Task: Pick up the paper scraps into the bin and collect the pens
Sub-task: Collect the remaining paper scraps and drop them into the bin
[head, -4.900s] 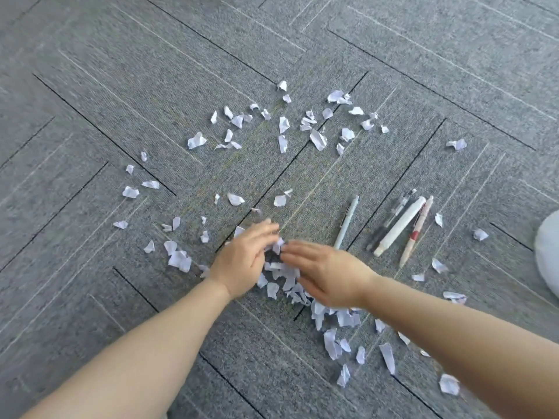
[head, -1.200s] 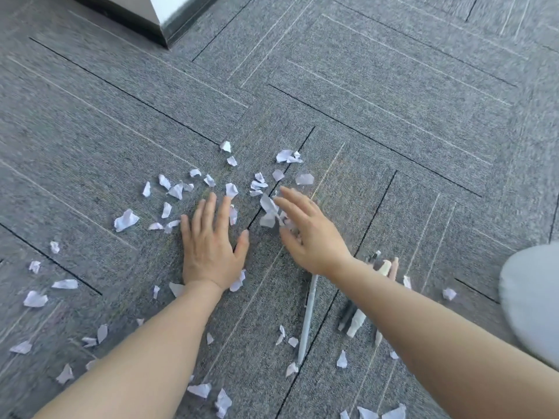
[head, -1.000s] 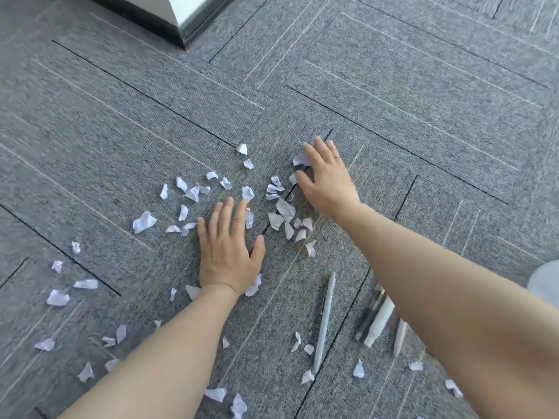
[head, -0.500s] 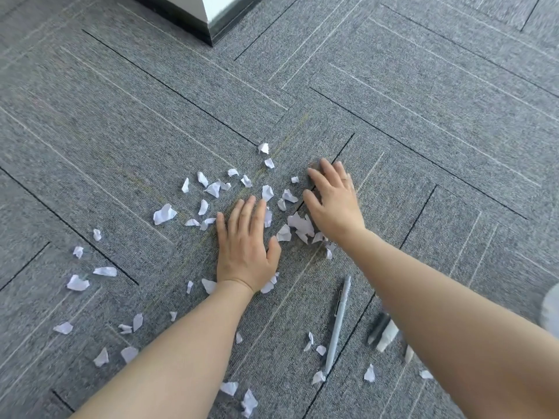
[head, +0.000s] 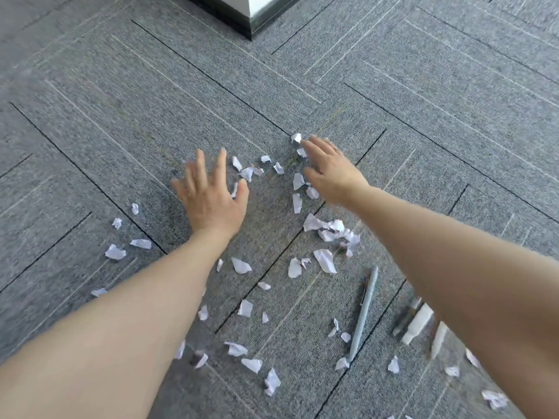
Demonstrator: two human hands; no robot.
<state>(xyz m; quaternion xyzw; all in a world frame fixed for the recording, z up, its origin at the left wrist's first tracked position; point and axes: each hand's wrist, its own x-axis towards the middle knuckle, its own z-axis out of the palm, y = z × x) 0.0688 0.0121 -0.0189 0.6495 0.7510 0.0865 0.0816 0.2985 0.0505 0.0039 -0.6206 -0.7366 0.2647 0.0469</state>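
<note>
Both the left hand (head: 211, 201) and right hand (head: 331, 173), fingers spread flat and holding nothing, are reaching farther out than before, raking torn white paper scraps (head: 328, 229) across the grey carpet floor (head: 423, 122) toward the pale blue pen (head: 364, 313).

**Grey carpet and a pillar corner**

The floor is laid with grey carpet tiles (head: 423, 122), long planks set at angles to one another in a herringbone way. Dark seams run between the tiles, and thin pale lines streak along their lengths. At the top edge, near the middle, stands the corner of a pillar (head: 260, 1), pale on its faces, with a dark, shiny skirting band (head: 242, 21) round its foot where it meets the carpet.
</note>
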